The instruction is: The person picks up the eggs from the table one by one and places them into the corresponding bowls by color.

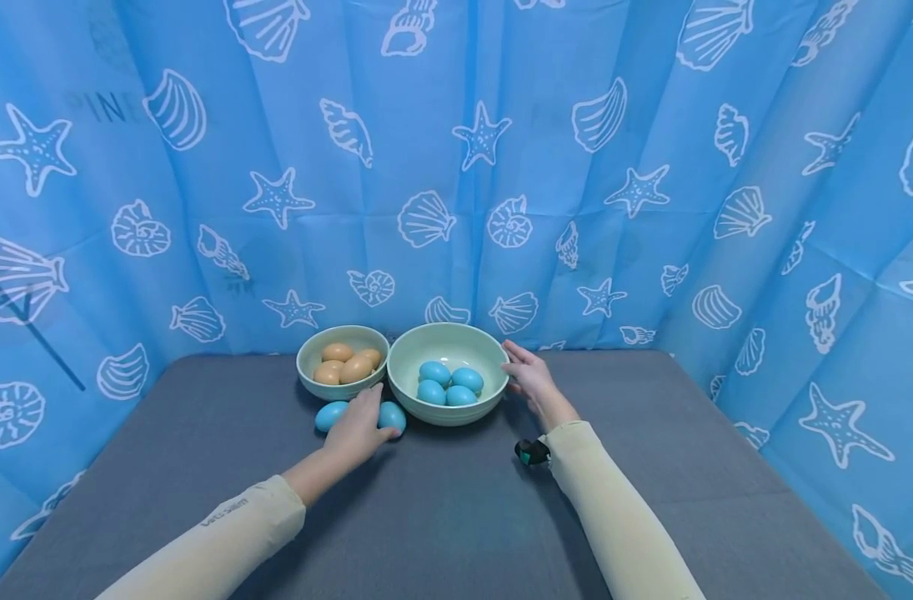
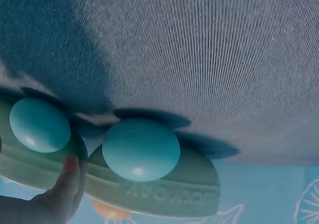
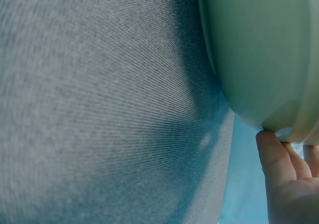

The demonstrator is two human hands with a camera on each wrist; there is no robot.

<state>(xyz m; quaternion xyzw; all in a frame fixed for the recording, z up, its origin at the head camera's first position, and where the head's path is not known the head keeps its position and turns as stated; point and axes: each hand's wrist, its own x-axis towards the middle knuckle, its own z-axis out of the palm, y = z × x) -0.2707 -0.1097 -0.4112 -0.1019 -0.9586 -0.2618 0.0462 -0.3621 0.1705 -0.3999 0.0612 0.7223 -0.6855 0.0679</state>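
Next to the larger pale green bowl [image 1: 444,416], my left hand [image 1: 357,427] reaches down over a blue egg [image 1: 392,418] on the table. In the left wrist view a fingertip [image 2: 71,163] is close beside that egg [image 2: 40,125]; whether it touches is unclear. A second blue egg [image 1: 330,416] lies left of the hand, in front of the smaller bowl [image 1: 306,379]. My right hand [image 1: 534,379] rests its fingers against the larger bowl's right outer side, also seen in the right wrist view. Several blue eggs [image 1: 435,372] sit inside the larger bowl.
Several brown eggs [image 1: 357,367] fill the smaller bowl. Both bowls stand side by side near the back edge of the grey cloth-covered table [image 1: 456,517]. A blue curtain [image 1: 426,275] with white shell prints hangs behind and at the sides.
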